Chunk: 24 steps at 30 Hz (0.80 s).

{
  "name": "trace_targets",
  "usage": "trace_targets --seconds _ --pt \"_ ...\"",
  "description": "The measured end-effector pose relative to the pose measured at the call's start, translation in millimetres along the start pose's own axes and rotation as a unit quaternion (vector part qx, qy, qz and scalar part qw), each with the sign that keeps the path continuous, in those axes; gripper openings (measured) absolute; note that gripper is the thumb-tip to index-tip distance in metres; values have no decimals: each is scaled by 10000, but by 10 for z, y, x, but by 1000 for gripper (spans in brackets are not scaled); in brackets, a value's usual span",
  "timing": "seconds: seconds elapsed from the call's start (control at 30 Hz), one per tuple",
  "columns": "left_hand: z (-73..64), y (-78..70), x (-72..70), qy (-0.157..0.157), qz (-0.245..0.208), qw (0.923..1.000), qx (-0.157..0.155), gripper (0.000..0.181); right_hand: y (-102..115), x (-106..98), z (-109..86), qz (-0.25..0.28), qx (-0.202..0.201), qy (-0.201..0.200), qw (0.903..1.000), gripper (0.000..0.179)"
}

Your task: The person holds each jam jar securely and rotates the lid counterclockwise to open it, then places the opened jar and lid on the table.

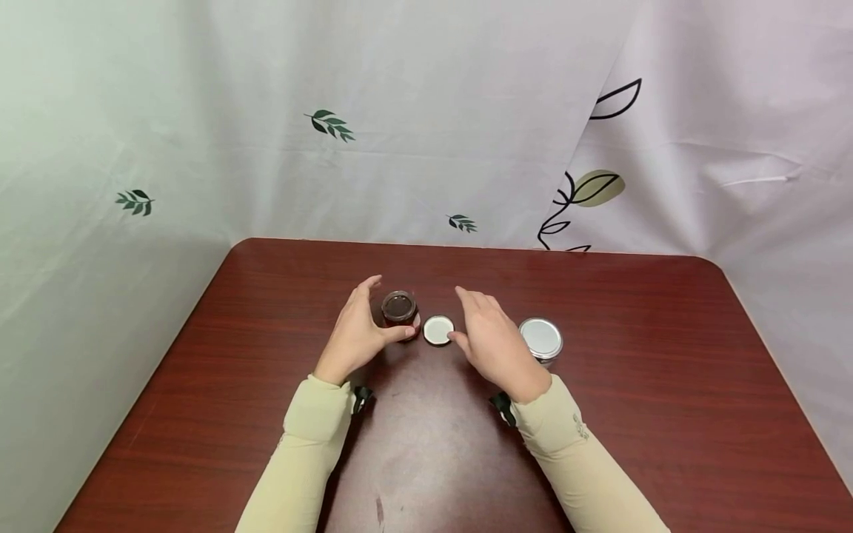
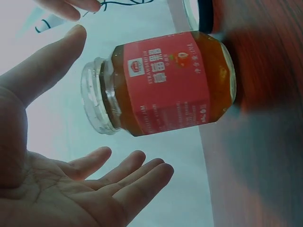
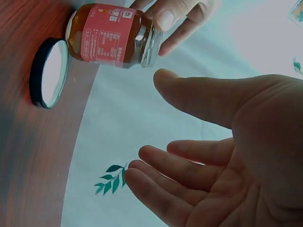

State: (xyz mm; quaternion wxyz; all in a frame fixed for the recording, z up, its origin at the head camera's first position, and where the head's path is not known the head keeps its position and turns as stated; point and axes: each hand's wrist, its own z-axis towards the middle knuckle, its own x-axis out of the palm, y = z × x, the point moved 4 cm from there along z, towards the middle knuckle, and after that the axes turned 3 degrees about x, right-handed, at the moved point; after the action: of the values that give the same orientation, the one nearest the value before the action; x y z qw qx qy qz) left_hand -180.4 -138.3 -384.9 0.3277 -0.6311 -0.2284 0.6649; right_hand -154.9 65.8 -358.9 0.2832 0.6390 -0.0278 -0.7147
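A glass jar of strawberry jam (image 1: 399, 306) with a red label stands upright and lidless on the table. In the left wrist view the jam jar (image 2: 163, 85) has a bare threaded mouth. My left hand (image 1: 356, 333) is spread beside it, thumb on the near side, fingers straight, with a gap to the glass. A round lid (image 1: 438, 330), dark-rimmed with a white inside facing up, lies right of the jar; the right wrist view shows the lid (image 3: 49, 73) too. My right hand (image 1: 496, 344) hovers by the lid, fingers extended, holding nothing.
Partly behind my right hand stands a second jar (image 1: 540, 339) with a silver-white top. The reddish-brown wooden table (image 1: 666, 414) ends at the back against a white curtain (image 1: 413, 111) with leaf prints.
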Motion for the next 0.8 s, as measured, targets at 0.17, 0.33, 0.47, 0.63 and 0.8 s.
trace_targets --seconds 0.17,0.33,0.47,0.63,0.8 --pt "-13 -37 -15 -14 -38 10000 41 102 -60 -62 -35 35 -118 -196 9997 66" --pt "-30 -66 -24 -78 -64 9999 101 99 -137 -100 -48 75 -152 -263 9995 66" --pt "-40 -85 -27 -101 -39 9998 146 98 -172 -132 -68 108 -155 -227 9996 66" --pt "-46 -111 -27 -131 32 9996 253 98 -221 -177 -110 111 -164 -239 9995 65" --pt "-57 -164 -22 -165 10 9991 379 97 -266 -234 -167 42 -180 -337 9993 65"
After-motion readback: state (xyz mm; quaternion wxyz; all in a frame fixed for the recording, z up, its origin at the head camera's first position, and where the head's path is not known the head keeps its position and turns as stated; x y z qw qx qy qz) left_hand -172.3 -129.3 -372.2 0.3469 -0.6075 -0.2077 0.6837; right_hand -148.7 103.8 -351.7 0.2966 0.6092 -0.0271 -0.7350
